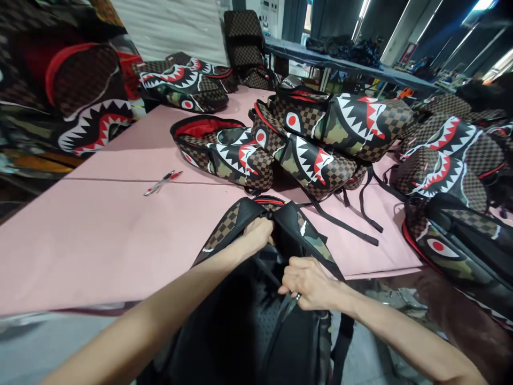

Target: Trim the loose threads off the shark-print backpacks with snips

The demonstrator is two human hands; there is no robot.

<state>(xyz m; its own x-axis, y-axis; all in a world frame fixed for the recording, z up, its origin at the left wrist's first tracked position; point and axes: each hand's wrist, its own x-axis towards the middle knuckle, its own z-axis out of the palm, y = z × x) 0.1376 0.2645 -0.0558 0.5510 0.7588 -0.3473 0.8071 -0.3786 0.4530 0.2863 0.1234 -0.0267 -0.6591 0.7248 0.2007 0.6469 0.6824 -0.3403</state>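
Observation:
Directly in front of me a backpack (236,315) leans on the table edge, its black padded back toward me. Checkered and camouflage panels show along its upper sides. My left hand (258,235) is closed near the top, between the two shoulder straps; its fingertips are partly hidden, and what they grip is unclear. Lower and to the right, my right hand (306,282), with a ring on one finger, is closed around a black strap (286,310) of this backpack.
On the pink table (120,230), two pens (162,183) lie at left. Shark-mouth backpacks (344,123) are piled ahead, with loose straps hanging toward me. More bags stand at right (449,240) and far left (84,96). A long blue table (344,61) runs behind.

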